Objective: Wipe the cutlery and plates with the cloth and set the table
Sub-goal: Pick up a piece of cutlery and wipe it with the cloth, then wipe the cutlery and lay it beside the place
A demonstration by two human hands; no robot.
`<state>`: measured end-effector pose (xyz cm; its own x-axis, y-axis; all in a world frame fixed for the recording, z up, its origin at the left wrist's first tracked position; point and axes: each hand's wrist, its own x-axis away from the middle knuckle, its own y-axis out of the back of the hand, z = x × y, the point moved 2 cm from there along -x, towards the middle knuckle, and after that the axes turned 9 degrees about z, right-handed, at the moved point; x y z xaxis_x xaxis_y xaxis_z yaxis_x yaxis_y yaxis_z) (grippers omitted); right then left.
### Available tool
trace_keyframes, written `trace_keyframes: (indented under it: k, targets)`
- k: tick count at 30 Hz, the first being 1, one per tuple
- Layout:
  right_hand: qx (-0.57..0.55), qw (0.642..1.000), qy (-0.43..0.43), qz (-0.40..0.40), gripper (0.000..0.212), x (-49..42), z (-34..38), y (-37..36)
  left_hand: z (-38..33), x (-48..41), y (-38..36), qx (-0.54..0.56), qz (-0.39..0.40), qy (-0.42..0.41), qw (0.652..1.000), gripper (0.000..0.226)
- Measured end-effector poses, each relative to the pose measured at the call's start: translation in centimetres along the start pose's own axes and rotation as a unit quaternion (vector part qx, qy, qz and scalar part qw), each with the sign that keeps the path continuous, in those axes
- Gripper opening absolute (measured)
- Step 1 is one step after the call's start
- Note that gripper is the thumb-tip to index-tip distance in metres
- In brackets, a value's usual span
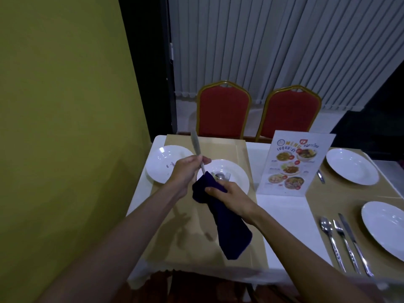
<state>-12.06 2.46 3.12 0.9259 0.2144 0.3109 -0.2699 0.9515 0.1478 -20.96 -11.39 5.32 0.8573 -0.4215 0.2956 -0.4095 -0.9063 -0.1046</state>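
While the left hand (185, 169) is pinching the knife (197, 153) above the plate (237, 172), the right hand (229, 193), fingers closed around the cloth (227, 224), is wiping it; next probably laying it at 3 o'clock of the plate.

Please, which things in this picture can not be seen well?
- Knife, head view: blurred by motion; its lower end is hidden in the cloth.
- Spoon and fork in the middle plate: handles hidden behind cloth and right hand.
- Near right plate: cut by the picture's edge.
- Menu card: text too small.
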Motion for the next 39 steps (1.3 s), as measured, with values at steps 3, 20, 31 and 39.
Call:
trace_keyframes:
  k: [3, 20, 31, 39]
  targets:
    - [0.037, 0.999, -0.035, -0.005, 0.021, -0.7, -2.1, -0.3, 0.9, -0.4, 1.6, 0.125, -0.063, 0.007, 0.99, 0.026]
    - [0.076, 0.985, -0.115, -0.106, 0.011, -6.0, -9.2, -0.8, 22.4, -1.8, 9.2, -0.231, -0.057, 0.146, 0.96, 0.046]
    - [0.061, 0.985, -0.13, -0.099, 0.011, -7.2, -10.7, -1.2, 24.1, -0.1, 11.8, -0.706, 0.215, 0.044, 0.674, 0.126]
    - [0.057, 0.98, -0.138, -0.131, 0.018, -6.8, -12.2, 0.8, 24.4, -0.6, 11.2, -0.706, 0.202, 0.023, 0.679, 0.122]
